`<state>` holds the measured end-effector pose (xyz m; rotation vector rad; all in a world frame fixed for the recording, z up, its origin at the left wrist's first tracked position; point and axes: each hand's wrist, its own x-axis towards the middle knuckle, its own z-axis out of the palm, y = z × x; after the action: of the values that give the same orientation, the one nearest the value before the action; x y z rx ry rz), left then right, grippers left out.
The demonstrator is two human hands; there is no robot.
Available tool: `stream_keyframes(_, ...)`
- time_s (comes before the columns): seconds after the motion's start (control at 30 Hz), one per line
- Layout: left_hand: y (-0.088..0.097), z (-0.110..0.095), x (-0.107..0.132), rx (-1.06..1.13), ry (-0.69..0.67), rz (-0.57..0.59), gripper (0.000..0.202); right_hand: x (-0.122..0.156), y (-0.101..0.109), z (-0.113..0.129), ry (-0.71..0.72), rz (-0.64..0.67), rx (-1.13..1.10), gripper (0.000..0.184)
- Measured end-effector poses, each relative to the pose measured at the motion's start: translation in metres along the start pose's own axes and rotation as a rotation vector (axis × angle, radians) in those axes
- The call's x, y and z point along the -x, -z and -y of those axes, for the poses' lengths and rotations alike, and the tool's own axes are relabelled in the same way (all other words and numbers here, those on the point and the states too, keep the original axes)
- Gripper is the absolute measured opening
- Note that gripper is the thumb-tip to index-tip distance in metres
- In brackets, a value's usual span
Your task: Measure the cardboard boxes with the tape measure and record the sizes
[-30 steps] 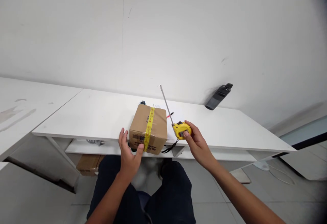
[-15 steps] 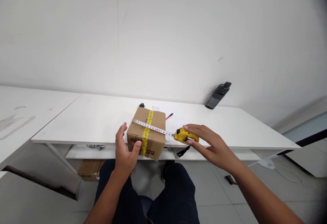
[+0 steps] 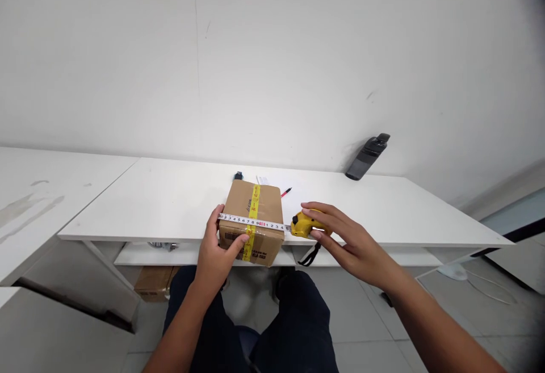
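Note:
A brown cardboard box (image 3: 255,205) with a yellow tape stripe sits at the front edge of the white table (image 3: 179,197). My left hand (image 3: 219,248) grips the box's near left corner, thumb on the front face, pinning the end of the white tape blade (image 3: 251,223) that lies across the box top. My right hand (image 3: 349,242) rests on the yellow tape measure case (image 3: 304,223), which lies on the table just right of the box. A black strap hangs from the case over the table edge.
A red pen (image 3: 285,192) and a slip of paper lie behind the box. A dark handheld device (image 3: 367,156) leans against the wall at the back right. Another white table (image 3: 38,202) adjoins on the left. A cardboard box (image 3: 153,283) sits under the table.
The blade, first sticking up in the air, has been laid flat across the box top. My left hand moved onto the box corner; my right hand lowered the case to the table.

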<state>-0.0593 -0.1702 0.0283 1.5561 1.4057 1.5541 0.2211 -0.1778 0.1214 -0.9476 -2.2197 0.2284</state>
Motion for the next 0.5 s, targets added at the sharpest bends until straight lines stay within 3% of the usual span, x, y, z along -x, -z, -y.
stream_keyframes(0.2, 0.001, -0.001, -0.002, -0.015, -0.002, -0.008, 0.078, 0.000, -0.002, 0.000, -0.001, -0.011, -0.014, 0.046)
stream_keyframes(0.5, 0.005, -0.005, -0.004, -0.113, -0.042, 0.052, 0.080, 0.002, -0.031, 0.001, -0.011, -0.092, -0.084, 0.044)
